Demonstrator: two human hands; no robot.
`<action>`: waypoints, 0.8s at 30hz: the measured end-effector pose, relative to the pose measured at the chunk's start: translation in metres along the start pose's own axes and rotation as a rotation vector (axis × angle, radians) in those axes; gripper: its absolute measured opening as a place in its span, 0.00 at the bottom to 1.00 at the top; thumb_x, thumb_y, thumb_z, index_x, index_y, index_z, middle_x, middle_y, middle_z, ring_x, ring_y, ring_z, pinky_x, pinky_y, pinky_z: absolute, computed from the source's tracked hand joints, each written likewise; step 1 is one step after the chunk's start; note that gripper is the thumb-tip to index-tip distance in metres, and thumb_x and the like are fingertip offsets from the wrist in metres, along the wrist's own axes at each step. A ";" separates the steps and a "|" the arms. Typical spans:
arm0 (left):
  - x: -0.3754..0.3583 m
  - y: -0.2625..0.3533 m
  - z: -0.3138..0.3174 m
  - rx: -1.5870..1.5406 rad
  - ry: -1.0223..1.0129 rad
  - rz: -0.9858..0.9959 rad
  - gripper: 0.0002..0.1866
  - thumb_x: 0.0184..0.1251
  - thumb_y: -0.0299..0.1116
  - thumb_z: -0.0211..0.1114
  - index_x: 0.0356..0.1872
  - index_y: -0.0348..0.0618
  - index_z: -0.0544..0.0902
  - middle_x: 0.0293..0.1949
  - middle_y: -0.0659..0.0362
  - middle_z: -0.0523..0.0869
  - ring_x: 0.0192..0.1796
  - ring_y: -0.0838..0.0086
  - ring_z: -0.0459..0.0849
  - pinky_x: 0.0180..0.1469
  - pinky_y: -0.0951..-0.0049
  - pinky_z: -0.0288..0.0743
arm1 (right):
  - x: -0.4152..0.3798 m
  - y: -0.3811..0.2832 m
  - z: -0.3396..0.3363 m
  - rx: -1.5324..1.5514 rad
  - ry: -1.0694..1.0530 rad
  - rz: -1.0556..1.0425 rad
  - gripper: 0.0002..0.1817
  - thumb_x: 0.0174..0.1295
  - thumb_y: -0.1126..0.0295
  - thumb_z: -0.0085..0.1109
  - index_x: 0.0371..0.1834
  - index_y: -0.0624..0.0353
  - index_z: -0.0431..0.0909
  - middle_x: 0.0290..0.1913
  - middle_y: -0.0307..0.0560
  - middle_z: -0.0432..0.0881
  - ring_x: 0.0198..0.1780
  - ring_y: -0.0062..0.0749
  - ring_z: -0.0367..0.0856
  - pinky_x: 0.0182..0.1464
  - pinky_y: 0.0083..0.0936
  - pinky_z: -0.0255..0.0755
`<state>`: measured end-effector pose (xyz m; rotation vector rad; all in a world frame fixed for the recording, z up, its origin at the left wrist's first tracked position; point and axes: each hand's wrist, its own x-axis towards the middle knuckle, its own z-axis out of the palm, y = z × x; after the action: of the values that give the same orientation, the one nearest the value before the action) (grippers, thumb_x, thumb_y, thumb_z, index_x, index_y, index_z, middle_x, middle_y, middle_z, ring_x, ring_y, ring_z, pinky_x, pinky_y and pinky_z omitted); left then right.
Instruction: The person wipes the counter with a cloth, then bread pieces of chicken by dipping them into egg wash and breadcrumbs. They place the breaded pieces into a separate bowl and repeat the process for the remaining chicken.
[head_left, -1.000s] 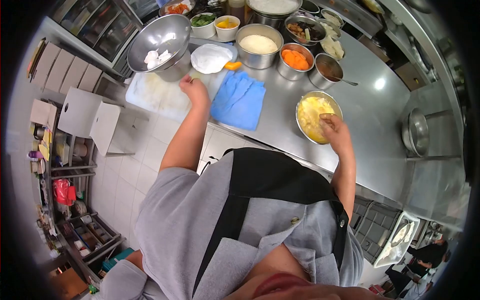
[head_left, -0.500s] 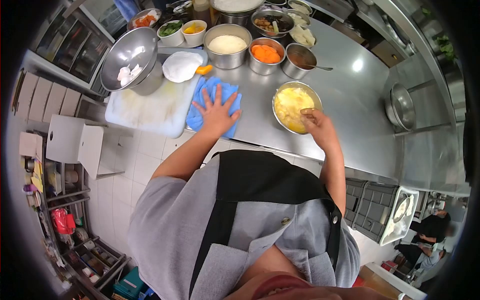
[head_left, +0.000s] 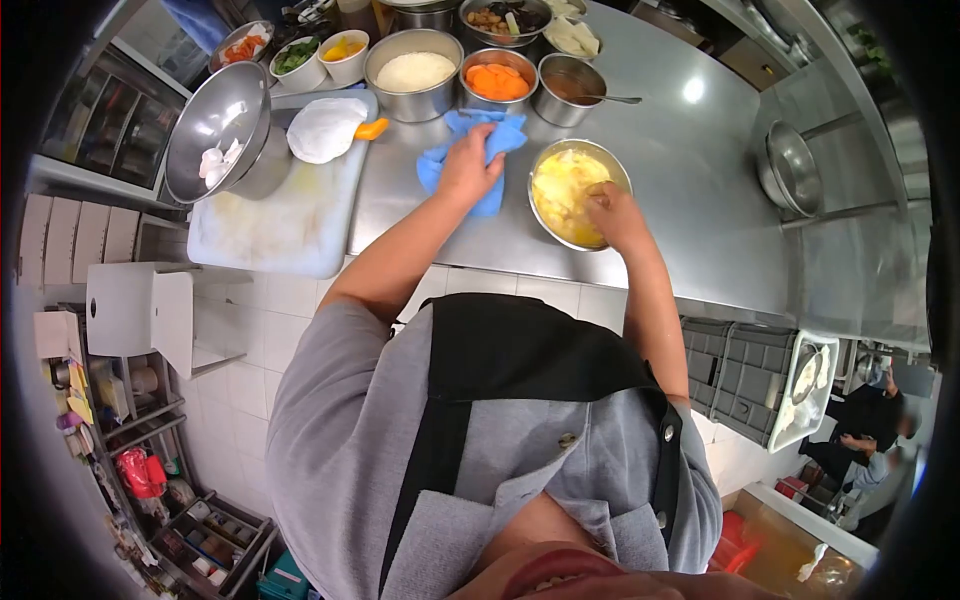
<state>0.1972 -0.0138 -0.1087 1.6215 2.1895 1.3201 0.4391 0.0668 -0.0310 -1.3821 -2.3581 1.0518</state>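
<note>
My left hand is closed on a bunched blue cloth lying on the steel counter, with its fingertips partly hidden. My right hand reaches over the near right rim of a metal bowl. Inside that bowl is a lumpy yellow mixture that looks like egg. The fingers of this hand are bent together at the mixture, and whatever they hold is hidden. Left of the cloth is a white cutting board, with a white rounded item with an orange handle at its far end.
A large metal bowl with white pieces tilts over the board's left side. Behind the cloth stand containers of pale crumbs, sliced carrots and brown sauce with a spoon. Two people are at the far right.
My left hand went from lying spread on the cloth to gripping it, and the cloth has shifted right, away from the board. My right hand stays at the yellow mixture. The camera view has shifted.
</note>
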 end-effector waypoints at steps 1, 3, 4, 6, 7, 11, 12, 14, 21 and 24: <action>0.003 0.000 0.006 0.073 -0.069 0.019 0.22 0.59 0.32 0.60 0.56 0.49 0.71 0.54 0.49 0.77 0.56 0.52 0.75 0.62 0.56 0.61 | -0.001 0.000 -0.002 -0.023 0.009 0.002 0.18 0.54 0.66 0.57 0.45 0.67 0.77 0.40 0.62 0.81 0.44 0.50 0.80 0.47 0.35 0.73; 0.009 0.002 0.022 0.200 -0.090 0.078 0.21 0.60 0.34 0.59 0.56 0.49 0.71 0.56 0.52 0.77 0.59 0.52 0.72 0.65 0.54 0.57 | 0.001 0.008 -0.006 -0.174 0.061 0.040 0.19 0.53 0.64 0.58 0.45 0.66 0.76 0.40 0.62 0.81 0.44 0.52 0.80 0.47 0.37 0.73; 0.009 0.002 0.028 0.265 -0.103 0.106 0.21 0.61 0.35 0.59 0.57 0.50 0.71 0.57 0.54 0.77 0.61 0.52 0.71 0.67 0.52 0.55 | 0.000 0.013 -0.008 -0.248 0.083 0.060 0.20 0.53 0.64 0.59 0.46 0.66 0.76 0.40 0.62 0.81 0.44 0.53 0.79 0.47 0.38 0.73; 0.014 0.004 0.038 0.311 -0.162 0.134 0.21 0.61 0.36 0.58 0.56 0.51 0.72 0.59 0.58 0.75 0.64 0.53 0.68 0.69 0.50 0.51 | -0.002 0.021 -0.014 -0.276 0.133 0.044 0.21 0.52 0.62 0.60 0.46 0.66 0.76 0.40 0.62 0.81 0.45 0.54 0.79 0.47 0.39 0.72; 0.014 0.006 0.042 0.334 -0.191 0.149 0.20 0.61 0.37 0.57 0.56 0.52 0.72 0.60 0.59 0.74 0.65 0.54 0.67 0.69 0.49 0.49 | -0.003 0.026 -0.017 -0.290 0.158 0.036 0.22 0.52 0.62 0.61 0.46 0.66 0.76 0.40 0.62 0.81 0.45 0.54 0.79 0.47 0.40 0.72; 0.003 0.025 0.057 0.320 -0.295 0.297 0.19 0.60 0.35 0.57 0.54 0.53 0.75 0.62 0.61 0.72 0.67 0.54 0.64 0.71 0.51 0.47 | 0.002 0.050 -0.026 -0.321 0.219 0.060 0.23 0.51 0.61 0.63 0.46 0.66 0.76 0.41 0.63 0.81 0.45 0.52 0.79 0.48 0.39 0.72; -0.008 0.035 0.057 0.295 -0.329 0.330 0.19 0.59 0.34 0.57 0.53 0.53 0.76 0.63 0.62 0.72 0.67 0.54 0.64 0.71 0.51 0.48 | 0.002 0.050 -0.030 -0.302 0.204 0.083 0.24 0.51 0.61 0.63 0.47 0.66 0.76 0.41 0.63 0.81 0.45 0.52 0.79 0.48 0.39 0.73; -0.033 0.050 0.053 0.208 -0.403 0.423 0.19 0.56 0.31 0.58 0.51 0.52 0.77 0.62 0.62 0.73 0.67 0.55 0.64 0.70 0.51 0.49 | 0.007 0.057 -0.036 -0.278 0.198 0.093 0.25 0.51 0.61 0.63 0.48 0.67 0.75 0.41 0.64 0.81 0.46 0.53 0.79 0.48 0.38 0.73; -0.103 0.016 -0.047 -0.061 -0.411 0.341 0.12 0.44 0.22 0.59 0.33 0.45 0.81 0.46 0.61 0.84 0.56 0.61 0.77 0.64 0.58 0.66 | 0.019 0.072 -0.048 -0.258 0.150 0.099 0.27 0.51 0.60 0.63 0.51 0.68 0.73 0.43 0.65 0.80 0.48 0.54 0.78 0.50 0.38 0.72; -0.115 -0.019 -0.102 0.165 -0.116 -0.013 0.13 0.43 0.18 0.57 0.32 0.44 0.81 0.40 0.59 0.85 0.44 0.62 0.82 0.50 0.62 0.76 | 0.024 0.076 -0.047 -0.285 0.147 0.086 0.28 0.51 0.60 0.62 0.52 0.68 0.73 0.46 0.65 0.79 0.49 0.55 0.77 0.51 0.38 0.71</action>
<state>0.1762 -0.1670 -0.1036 1.6890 2.2869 1.0379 0.5011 0.1315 -0.0521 -1.6088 -2.4278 0.6233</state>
